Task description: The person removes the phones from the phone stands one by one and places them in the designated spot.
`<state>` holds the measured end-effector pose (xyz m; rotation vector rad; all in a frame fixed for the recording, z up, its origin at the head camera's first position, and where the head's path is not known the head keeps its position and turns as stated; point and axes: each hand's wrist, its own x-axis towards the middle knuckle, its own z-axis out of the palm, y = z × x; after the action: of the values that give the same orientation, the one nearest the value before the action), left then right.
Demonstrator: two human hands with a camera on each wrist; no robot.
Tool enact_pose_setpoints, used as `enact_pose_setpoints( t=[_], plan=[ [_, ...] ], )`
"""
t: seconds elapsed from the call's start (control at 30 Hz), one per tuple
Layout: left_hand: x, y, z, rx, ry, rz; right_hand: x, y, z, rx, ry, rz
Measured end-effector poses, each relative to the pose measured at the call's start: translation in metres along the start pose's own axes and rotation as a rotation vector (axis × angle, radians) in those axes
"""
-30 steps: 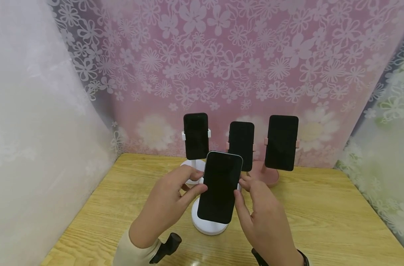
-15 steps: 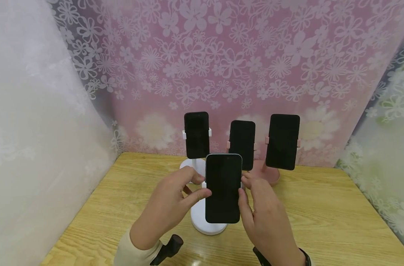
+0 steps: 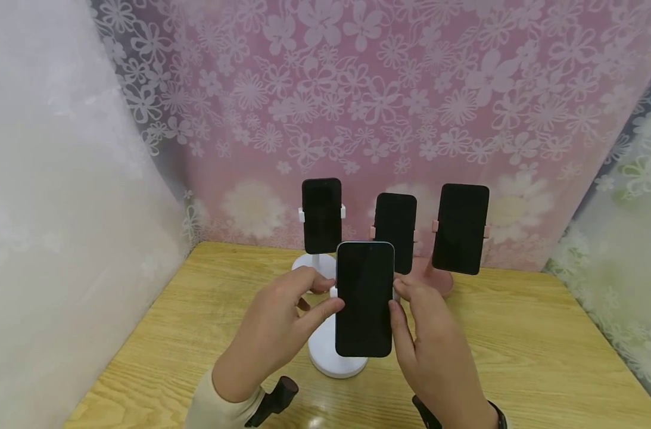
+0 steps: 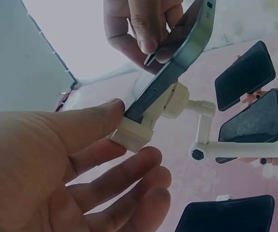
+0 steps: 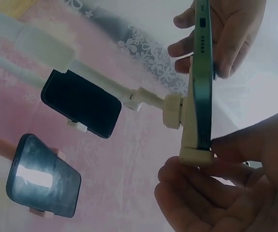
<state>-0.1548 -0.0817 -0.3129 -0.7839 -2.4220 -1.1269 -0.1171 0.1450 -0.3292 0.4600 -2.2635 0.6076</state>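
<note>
A smartphone [image 3: 365, 301] with a dark screen and bluish-green metal frame stands nearly upright in the clamp of a white phone stand [image 3: 330, 363]. My left hand [image 3: 274, 328] pinches the phone's left side, thumb at the front edge and index finger against the white clamp arm [image 4: 133, 134]. On the opposite side my right hand [image 3: 435, 339] does the same, its thumb at the phone's edge and its fingers around the other clamp arm [image 5: 197, 156]. In both wrist views a jointed white arm runs from behind the clamp. The phone hides most of the clamp in the head view.
Behind stands another white stand [image 3: 302, 260] holding a dark phone [image 3: 322, 215]. To its right, pink clamps hold two more phones, a smaller one [image 3: 396, 229] and a larger one [image 3: 461, 229]. All are on a wooden table [image 3: 529, 345] before a floral pink curtain [image 3: 357, 119].
The phone between my hands has turned from a slight tilt to straight upright, and moved a little right. Both hands keep their hold on its sides.
</note>
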Motion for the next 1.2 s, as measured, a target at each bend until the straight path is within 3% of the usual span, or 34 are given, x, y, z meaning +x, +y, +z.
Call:
enact_pose_setpoints(
  t=[0.17,0.53,0.77,0.97,1.2],
  plan=[
    [0.0006,-0.0006,-0.0014,0.034,0.034,0.062,0.0022,0.0025,-0.0031,0.020,0.002,0.013],
    [-0.0012,0.0011,0.0012,0.045,0.072,0.092,-0.0010,0.0011,-0.0037,-0.006,-0.002,0.011],
    [-0.0002,-0.0006,-0.0007,0.004,0.003,0.122,0.0004,0.0016,-0.0041,0.028,-0.036,0.022],
    [0.0003,-0.0028,-0.0038,0.053,-0.003,0.173,0.0033,-0.0013,-0.0053,0.021,-0.059,0.028],
    [0.0003,-0.0028,-0.0025,0.024,-0.016,0.150,0.0026,-0.0015,-0.0047,0.018,-0.058,0.031]
  ],
)
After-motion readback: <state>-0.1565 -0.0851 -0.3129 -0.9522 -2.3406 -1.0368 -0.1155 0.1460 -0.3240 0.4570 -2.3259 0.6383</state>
